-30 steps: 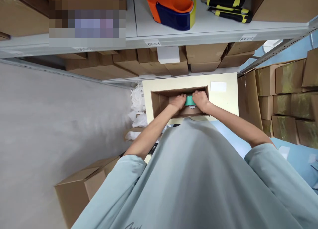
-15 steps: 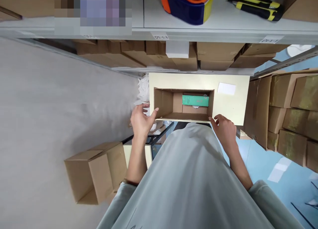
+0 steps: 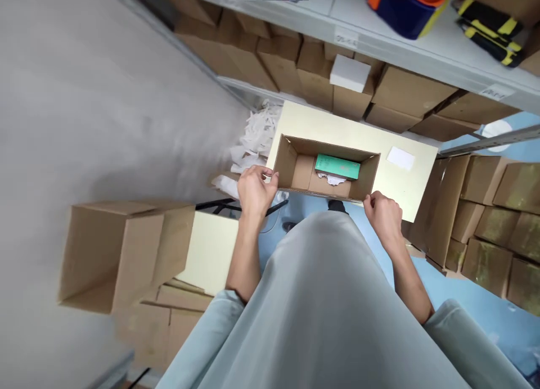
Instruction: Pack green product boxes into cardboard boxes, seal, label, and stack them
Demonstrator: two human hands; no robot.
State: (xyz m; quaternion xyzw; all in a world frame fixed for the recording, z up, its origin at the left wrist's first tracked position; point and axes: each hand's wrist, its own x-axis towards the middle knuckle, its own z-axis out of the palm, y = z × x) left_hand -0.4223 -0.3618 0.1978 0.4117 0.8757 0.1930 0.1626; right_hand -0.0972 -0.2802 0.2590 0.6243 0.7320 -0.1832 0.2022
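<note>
An open cardboard box (image 3: 301, 172) sits at the near edge of a pale yellow table (image 3: 390, 195). Inside it, toward the right, lies a green carton (image 3: 337, 167) with crumpled white paper (image 3: 331, 179) beside its near side. My left hand (image 3: 257, 191) grips the box's near left corner, thumb and fingers pinched on the rim. At the near right corner, my right hand (image 3: 383, 216) is closed on the box edge with its fingers curled. The ends of the fingers on that side are partly hidden.
Shredded white paper (image 3: 260, 131) is heaped left of the table. An empty cardboard box (image 3: 126, 254) stands at lower left. Stacked cartons (image 3: 485, 209) rise on the right. Behind the table, a shelf (image 3: 291, 18) holds boxes, a tape dispenser (image 3: 407, 9) and black-yellow cutters (image 3: 489, 32).
My left hand has closed from spread fingers onto the box corner, and my right hand has closed at the other corner. The box is tilted and nearer the table edge; my view has turned.
</note>
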